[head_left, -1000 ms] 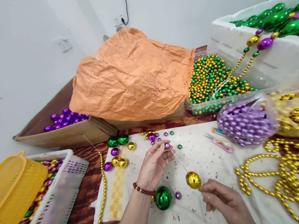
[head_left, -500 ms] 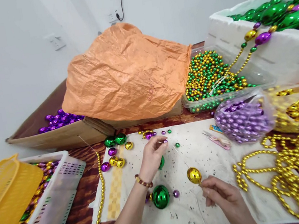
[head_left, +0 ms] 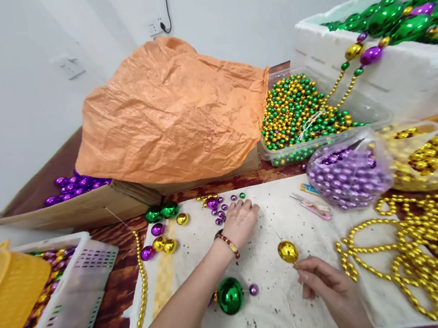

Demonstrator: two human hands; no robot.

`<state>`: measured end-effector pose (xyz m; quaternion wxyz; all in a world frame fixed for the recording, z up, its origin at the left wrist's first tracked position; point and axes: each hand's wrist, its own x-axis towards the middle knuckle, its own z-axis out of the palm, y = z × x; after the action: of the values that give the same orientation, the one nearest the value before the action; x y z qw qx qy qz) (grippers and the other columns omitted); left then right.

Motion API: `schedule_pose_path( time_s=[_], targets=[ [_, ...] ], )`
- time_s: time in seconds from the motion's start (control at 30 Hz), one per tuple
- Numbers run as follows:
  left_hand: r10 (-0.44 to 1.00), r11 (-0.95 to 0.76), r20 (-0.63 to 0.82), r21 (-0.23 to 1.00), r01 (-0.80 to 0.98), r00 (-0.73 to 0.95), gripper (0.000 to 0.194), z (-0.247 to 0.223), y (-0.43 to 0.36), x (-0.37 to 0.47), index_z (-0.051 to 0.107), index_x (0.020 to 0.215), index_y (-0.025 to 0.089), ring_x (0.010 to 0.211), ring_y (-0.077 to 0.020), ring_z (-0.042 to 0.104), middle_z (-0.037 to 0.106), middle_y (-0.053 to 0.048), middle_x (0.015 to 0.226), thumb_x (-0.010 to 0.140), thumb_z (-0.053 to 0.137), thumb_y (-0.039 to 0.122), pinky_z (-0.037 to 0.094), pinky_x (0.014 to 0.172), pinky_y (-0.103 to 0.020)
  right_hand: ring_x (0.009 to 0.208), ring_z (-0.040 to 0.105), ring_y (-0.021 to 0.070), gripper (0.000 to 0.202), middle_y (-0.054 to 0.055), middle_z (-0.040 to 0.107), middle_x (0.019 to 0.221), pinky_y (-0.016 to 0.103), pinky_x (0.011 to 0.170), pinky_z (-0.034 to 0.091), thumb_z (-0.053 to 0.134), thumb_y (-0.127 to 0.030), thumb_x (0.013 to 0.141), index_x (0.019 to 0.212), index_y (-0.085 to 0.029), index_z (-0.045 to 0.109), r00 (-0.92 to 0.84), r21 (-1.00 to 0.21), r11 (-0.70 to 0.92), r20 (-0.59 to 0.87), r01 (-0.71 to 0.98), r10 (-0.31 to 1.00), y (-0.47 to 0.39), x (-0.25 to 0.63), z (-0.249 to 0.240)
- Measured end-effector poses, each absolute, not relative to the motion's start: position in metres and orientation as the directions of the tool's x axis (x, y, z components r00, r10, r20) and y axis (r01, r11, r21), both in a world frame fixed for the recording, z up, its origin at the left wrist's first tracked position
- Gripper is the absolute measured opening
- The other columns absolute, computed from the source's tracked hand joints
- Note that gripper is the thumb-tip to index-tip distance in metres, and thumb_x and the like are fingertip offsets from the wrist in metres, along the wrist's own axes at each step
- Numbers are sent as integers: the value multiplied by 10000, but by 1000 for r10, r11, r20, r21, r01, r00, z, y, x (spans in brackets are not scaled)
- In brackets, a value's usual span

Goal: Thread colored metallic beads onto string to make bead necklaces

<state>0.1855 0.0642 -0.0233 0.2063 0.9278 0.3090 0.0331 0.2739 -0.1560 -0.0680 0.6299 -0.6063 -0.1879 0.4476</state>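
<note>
My left hand lies palm down over the white cloth, fingers bent and slightly apart, covering a patch where small beads lie. What is under its palm is hidden. My right hand pinches the thread right below a shiny gold ball bead strung on it. From the gold bead's upper side, a thin straight line runs up toward my left fingertips. A large green ball bead rests below my left forearm's wrist, with a small purple bead beside it. Several small purple beads sit left of my left hand.
Larger loose beads lie at left. Scissors are beyond my right hand. Gold bead strands pile up at right. Bags of purple beads and gold beads, a bead-filled tub, an orange sack and a white basket surround the cloth.
My left hand has turned palm down and moved right over the cloth, covering the small green bead that showed before. The right hand keeps its pinch below the gold bead. The view has shifted slightly.
</note>
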Motion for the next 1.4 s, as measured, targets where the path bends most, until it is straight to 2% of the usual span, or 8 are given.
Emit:
schedule_pose_path(
  time_s=[0.2,0.3,0.47,0.83,1.1,1.17,1.23,1.4],
  targets=[
    [665,-498,-62,707,503,745,212,-12,74,176,584,1055,160,909,-210,634,655,-108,993,910,460,251,485,812,-349,516,523,115,229,3,568,609,212,505,432,666,-396,797,800,-167,679,507,-938,-137,-290,-318,812,-155,272,-62],
    [702,77,-211,972,222,680,292,2,66,161,560,1158,155,896,-187,667,671,-112,1004,924,487,315,503,820,-328,505,530,117,234,-2,555,591,214,501,445,660,-401,799,788,-168,683,482,-950,-123,-255,-289,838,-154,267,-54],
    [636,631,-370,754,-180,677,240,15,46,144,652,1046,153,877,-177,680,693,-97,932,843,654,280,506,844,-319,504,541,118,241,3,565,618,216,497,466,661,-410,799,777,-172,690,451,-963,-115,-217,-242,866,-152,261,-42],
    [758,488,-303,851,-195,578,318,12,32,139,638,1083,163,792,-160,672,667,-78,934,789,711,260,516,794,-314,516,535,135,243,4,560,578,227,507,443,653,-420,807,818,-179,686,442,-968,-150,-226,-199,868,-155,259,-48],
    [825,28,-152,973,229,544,348,15,15,105,617,1164,202,936,-202,622,650,-98,1080,855,609,362,485,827,-322,571,566,175,343,38,607,612,247,517,474,666,-508,765,826,-173,704,376,-955,-211,-278,-209,884,-144,260,-71],
    [927,-174,-25,855,489,373,307,16,39,76,619,1140,204,991,-214,606,649,-95,1112,907,510,372,467,861,-328,575,570,178,336,40,615,624,246,521,483,674,-505,757,827,-178,706,368,-958,-215,-272,-189,889,-143,263,-73],
    [980,-199,81,489,849,183,273,16,70,41,623,1076,205,1004,-220,592,646,-90,1103,920,458,356,443,892,-342,583,570,174,309,36,617,632,240,540,489,663,-488,776,842,-189,702,372,-961,-221,-269,-166,889,-145,266,-77],
    [995,22,84,275,961,-47,244,9,130,-25,611,972,178,1136,-389,482,635,-168,1104,838,539,369,314,941,-565,566,557,170,305,34,618,615,233,527,492,664,-489,773,863,-200,703,345,-961,-229,-269,-153,899,-148,268,-89]
  ],
)
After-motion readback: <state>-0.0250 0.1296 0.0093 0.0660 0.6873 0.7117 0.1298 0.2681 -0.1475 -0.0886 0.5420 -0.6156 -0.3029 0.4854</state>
